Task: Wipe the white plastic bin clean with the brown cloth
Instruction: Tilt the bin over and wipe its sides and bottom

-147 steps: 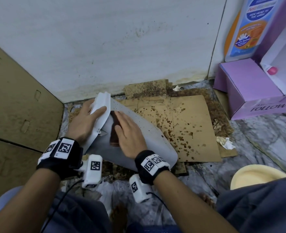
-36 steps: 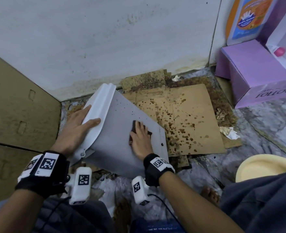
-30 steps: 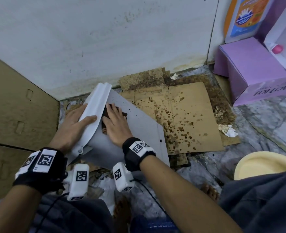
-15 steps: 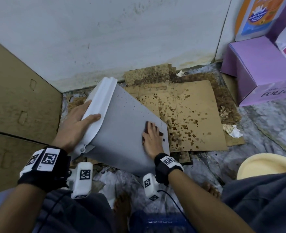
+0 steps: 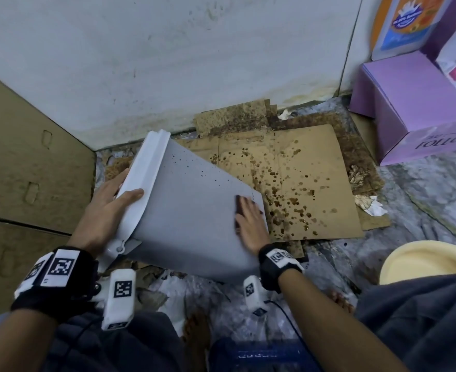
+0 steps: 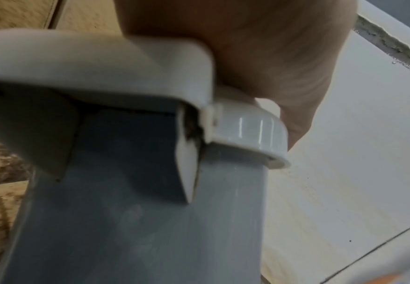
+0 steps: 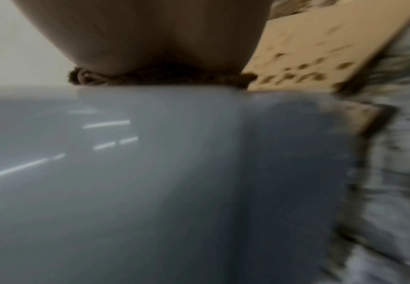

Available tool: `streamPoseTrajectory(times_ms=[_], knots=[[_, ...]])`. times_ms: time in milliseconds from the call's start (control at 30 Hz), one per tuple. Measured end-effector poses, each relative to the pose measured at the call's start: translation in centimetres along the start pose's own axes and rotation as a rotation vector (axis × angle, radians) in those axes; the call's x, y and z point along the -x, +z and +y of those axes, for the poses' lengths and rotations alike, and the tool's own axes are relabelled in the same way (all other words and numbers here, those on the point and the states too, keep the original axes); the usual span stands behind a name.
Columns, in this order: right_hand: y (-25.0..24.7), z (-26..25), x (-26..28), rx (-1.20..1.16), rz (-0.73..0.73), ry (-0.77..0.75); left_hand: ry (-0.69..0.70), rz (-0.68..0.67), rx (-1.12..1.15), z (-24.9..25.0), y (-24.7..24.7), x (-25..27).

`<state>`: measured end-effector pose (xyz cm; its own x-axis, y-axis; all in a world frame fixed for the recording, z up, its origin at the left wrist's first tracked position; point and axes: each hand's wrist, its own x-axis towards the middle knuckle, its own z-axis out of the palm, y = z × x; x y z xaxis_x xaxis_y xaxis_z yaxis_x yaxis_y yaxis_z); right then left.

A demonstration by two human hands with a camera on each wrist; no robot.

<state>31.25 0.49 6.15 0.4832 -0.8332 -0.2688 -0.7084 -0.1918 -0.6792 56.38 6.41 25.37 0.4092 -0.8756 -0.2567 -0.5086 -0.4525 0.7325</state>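
The white plastic bin [image 5: 192, 210] lies tipped on its side on the floor, its rim toward the left and its base toward the right. Small dark specks dot its upper side. My left hand [image 5: 108, 208] grips the rim [image 5: 143, 178], thumb on top and fingers under it; the left wrist view shows the palm wrapped over the rim [image 6: 247, 130]. My right hand [image 5: 249, 224] lies flat on the bin's side near the base edge and presses the brown cloth [image 5: 239, 208] under its fingers. In the right wrist view the cloth [image 7: 160, 78] shows squeezed between palm and bin wall [image 7: 150, 173].
Stained cardboard [image 5: 302, 183] covers the floor beyond the bin. A cardboard box [image 5: 28, 170] stands at left, the white wall [image 5: 167, 63] behind, a purple box [image 5: 414, 108] at right and a cream basin [image 5: 430, 261] near my right knee. My bare feet [image 5: 197, 334] are below the bin.
My right hand slid the cloth from near the rim a second ago across the bin's side to the base edge. The left hand kept its grip on the rim.
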Motion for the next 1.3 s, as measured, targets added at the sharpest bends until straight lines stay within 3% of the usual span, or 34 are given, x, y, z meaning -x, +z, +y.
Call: streamPoseTrajectory(times_ms=[100,200,467,567,700,800,967,1133,1300], knots=[[0.5,3.4,0.6,0.072,-0.072,0.175,0.024,0.038,0.0,0.5,0.6,0.4],[0.8,2.1,0.0,0.018,-0.098,0.233,0.03,0.012,-0.004,0.4,0.4,0.3],[-0.5,-5.0,-1.2,-0.393,-0.014,0.002,0.026,-0.046,-0.086,-0.7,-0.2,-1.0],[0.5,-2.1,-1.2,-0.341,0.014,0.029,0.023,-0.048,-0.059,-0.8,-0.3,-0.7],[2.7,4.1,-1.3,-0.206,-0.002,0.298,0.01,-0.049,-0.027,-0.7,-0.4,-0.4],[3.2,5.0,-1.2,-0.237,-0.023,0.334,0.002,-0.045,-0.029,-0.7,-0.3,-0.5],[1.9,1.0,-0.5,-0.309,0.003,0.182,-0.046,-0.027,-0.018,0.5,-0.4,-0.2],[-1.1,-7.8,1.2,-0.526,-0.003,-0.078,-0.085,-0.096,-0.054,1.7,-0.1,-0.3],[-2.5,-11.7,1.2,-0.583,-0.018,-0.172,-0.13,-0.084,-0.081,1.6,-0.1,0.2]])
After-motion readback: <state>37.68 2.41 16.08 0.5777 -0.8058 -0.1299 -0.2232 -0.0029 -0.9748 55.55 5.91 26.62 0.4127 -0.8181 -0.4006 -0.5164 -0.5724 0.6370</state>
